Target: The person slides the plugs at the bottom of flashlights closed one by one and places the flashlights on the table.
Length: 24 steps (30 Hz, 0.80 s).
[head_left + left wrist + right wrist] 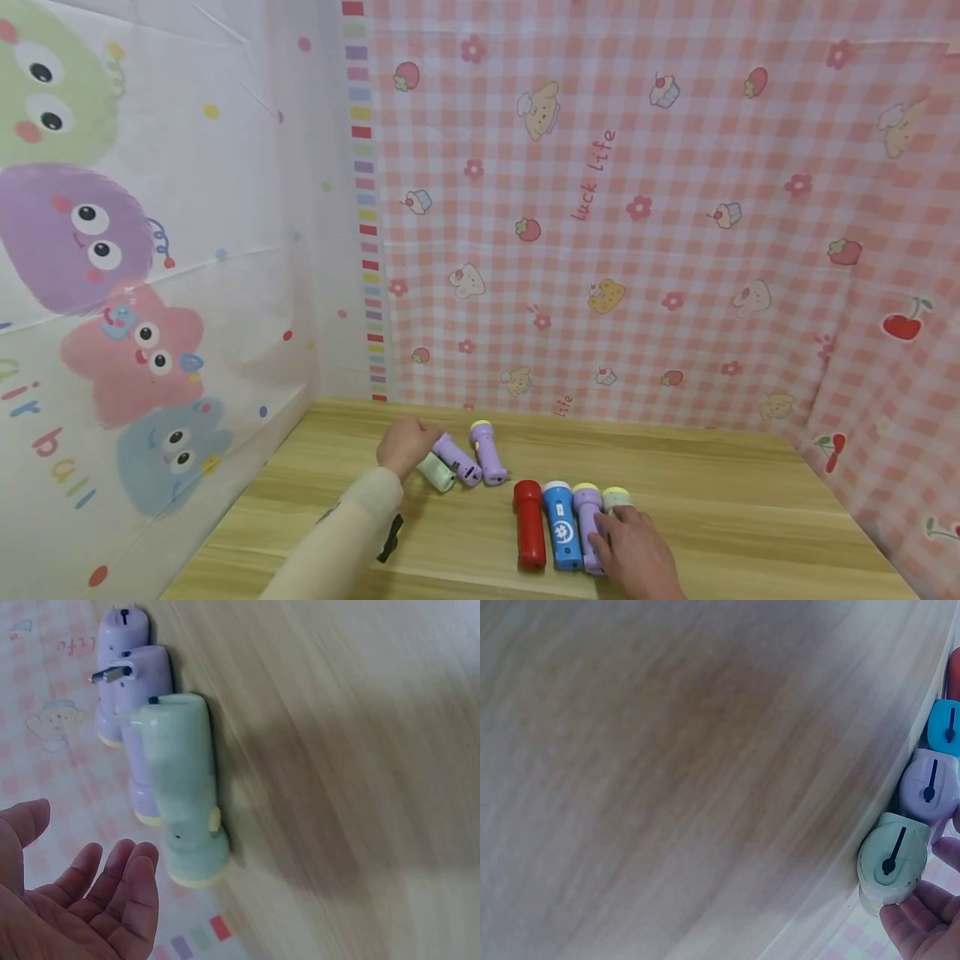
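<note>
My left hand (90, 900) has its fingers spread loosely, with nothing between them, beside the head end of a pale green flashlight (184, 772). Two purple flashlights (457, 459) (488, 454) lie next to that one; in the left wrist view, metal prongs stick out from the tail of one. On the right, my right hand (637, 550) rests over another pale green flashlight (892, 859), which it mostly covers in the head view. The fingers are loosely bent along its upper side, and the thumb is near the adjoining purple flashlight (588, 525).
A blue flashlight (562, 525) and a red flashlight (529, 525) continue the right-hand row side by side. Near my left forearm lies a small black item (391, 538) on the wooden table (712, 475). Patterned cloths (637, 250) hang behind and at both sides.
</note>
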Each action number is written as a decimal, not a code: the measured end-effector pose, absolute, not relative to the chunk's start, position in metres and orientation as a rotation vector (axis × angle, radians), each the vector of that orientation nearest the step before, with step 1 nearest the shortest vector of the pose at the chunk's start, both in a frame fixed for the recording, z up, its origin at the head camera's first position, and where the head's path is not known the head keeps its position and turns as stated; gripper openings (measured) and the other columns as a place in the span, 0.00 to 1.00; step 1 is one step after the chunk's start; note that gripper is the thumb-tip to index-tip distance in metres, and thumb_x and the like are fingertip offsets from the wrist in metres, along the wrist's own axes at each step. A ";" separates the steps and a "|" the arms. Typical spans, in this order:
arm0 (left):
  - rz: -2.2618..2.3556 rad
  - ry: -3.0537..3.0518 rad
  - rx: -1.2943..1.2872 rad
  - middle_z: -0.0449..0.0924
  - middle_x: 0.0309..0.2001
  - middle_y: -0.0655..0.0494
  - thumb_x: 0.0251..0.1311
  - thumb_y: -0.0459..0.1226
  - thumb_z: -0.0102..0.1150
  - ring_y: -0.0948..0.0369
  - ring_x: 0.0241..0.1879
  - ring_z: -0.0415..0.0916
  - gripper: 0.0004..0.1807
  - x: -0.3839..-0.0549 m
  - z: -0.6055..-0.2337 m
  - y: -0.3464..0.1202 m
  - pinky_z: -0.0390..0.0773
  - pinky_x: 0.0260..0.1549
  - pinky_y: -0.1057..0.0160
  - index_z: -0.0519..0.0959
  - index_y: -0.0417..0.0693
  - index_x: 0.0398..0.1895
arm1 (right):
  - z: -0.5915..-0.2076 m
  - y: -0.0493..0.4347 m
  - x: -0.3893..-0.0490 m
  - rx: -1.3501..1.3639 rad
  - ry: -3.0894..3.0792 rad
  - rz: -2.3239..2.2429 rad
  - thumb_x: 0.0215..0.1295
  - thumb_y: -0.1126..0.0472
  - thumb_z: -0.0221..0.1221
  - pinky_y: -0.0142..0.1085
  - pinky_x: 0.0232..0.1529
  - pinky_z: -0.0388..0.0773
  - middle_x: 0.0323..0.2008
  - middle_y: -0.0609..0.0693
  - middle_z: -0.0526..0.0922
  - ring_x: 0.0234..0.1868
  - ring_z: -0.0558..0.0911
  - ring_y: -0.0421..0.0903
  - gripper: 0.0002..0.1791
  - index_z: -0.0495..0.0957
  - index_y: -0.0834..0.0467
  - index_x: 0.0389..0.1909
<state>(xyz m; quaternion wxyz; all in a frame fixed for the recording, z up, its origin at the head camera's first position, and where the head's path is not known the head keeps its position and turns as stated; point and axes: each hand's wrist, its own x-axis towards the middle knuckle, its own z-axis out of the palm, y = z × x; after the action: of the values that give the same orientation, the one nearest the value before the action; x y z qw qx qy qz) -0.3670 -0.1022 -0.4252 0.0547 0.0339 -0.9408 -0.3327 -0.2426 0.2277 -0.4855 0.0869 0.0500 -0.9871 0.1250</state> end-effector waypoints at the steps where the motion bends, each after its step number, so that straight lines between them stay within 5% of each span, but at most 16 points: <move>1: -1.015 -2.853 0.115 0.84 0.42 0.45 0.62 0.51 0.60 0.49 0.40 0.80 0.21 -0.368 -0.427 -0.103 0.78 0.36 0.49 0.83 0.40 0.40 | -0.486 0.228 -0.243 0.145 -2.946 0.372 0.64 0.52 0.64 0.57 0.53 0.75 0.52 0.63 0.78 0.52 0.76 0.61 0.20 0.83 0.61 0.52; 9: -1.013 -2.852 0.173 0.82 0.45 0.39 0.64 0.49 0.58 0.47 0.41 0.79 0.24 -0.371 -0.440 -0.115 0.78 0.37 0.48 0.81 0.33 0.44 | -0.486 0.227 -0.243 0.146 -2.945 0.364 0.64 0.52 0.64 0.57 0.53 0.75 0.52 0.63 0.78 0.52 0.77 0.61 0.21 0.83 0.60 0.52; 15: -1.036 -2.854 0.224 0.80 0.32 0.46 0.63 0.49 0.61 0.53 0.30 0.74 0.21 -0.371 -0.445 -0.113 0.75 0.26 0.56 0.80 0.36 0.33 | -0.486 0.227 -0.242 0.147 -2.931 0.371 0.64 0.52 0.64 0.57 0.52 0.75 0.52 0.63 0.78 0.52 0.77 0.61 0.20 0.83 0.61 0.52; 24: -1.037 -2.859 0.280 0.80 0.34 0.43 0.63 0.51 0.62 0.51 0.33 0.77 0.24 -0.377 -0.453 -0.105 0.78 0.30 0.53 0.79 0.34 0.36 | -0.486 0.228 -0.242 0.154 -2.924 0.353 0.64 0.52 0.65 0.57 0.52 0.76 0.52 0.63 0.78 0.51 0.77 0.61 0.20 0.83 0.60 0.51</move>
<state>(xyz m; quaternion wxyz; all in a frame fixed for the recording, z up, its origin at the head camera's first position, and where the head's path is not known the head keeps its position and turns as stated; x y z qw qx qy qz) -0.3765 -0.1047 -0.4526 0.0436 0.0914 -0.9352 -0.3392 -0.2423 0.2280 -0.4862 0.0960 0.0521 -0.9869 0.1190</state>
